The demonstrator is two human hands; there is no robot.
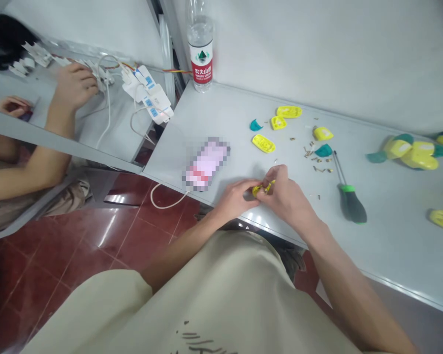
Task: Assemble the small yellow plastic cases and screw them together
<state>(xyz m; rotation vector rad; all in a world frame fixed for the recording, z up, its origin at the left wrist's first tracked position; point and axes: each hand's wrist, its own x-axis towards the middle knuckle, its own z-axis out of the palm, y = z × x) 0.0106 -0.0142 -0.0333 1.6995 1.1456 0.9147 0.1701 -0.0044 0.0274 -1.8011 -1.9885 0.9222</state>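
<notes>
Close to the table's front edge, my left hand (237, 200) grips a small yellow plastic shell part (257, 190). My right hand (285, 196) is closed at the same part from the other side, its fingertips pinched on it; whatever finer piece they may hold is hidden. Just beyond my hands lie a yellow shell half (264, 143), a teal piece (256, 125) and more yellow parts (289, 112). To the right are a teal cap (323, 150), several small brass-coloured screws (308, 153) and a screwdriver (352, 204) with a black and green handle.
A phone (206, 164) with a cable lies left of my hands. Behind it stands a water bottle (202, 54). Yellow and teal assemblies (415, 152) sit at the right. Across a gap at left, another person's hand (76, 86) is near white plugs and a power strip (153, 98).
</notes>
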